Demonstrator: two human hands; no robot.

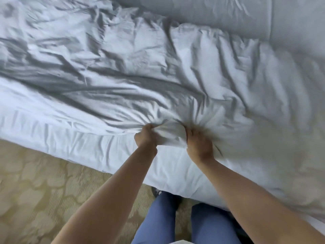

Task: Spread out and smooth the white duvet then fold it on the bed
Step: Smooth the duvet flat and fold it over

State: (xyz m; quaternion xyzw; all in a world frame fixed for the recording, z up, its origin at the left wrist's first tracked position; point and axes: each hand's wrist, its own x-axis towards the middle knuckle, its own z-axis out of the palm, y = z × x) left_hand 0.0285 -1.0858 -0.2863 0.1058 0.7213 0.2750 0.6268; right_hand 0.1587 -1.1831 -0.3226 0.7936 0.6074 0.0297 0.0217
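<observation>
The white duvet (202, 71) lies crumpled across the bed, with deep wrinkles running toward its near edge. My left hand (146, 136) grips a bunched fold of that edge, fingers curled into the cloth. My right hand (197, 144) grips the same bunch a hand's width to the right, its fingers sunk in the fabric. The cloth between the two hands is gathered into a small ridge. The duvet's near edge hangs over the side of the bed.
The bed (52, 138) with its white sheet runs diagonally from the left to the lower right. Patterned beige carpet (35, 191) covers the floor at lower left. My legs in blue trousers (158, 222) stand against the bed's side. The grey part of the bedding (290, 18) lies at the top right.
</observation>
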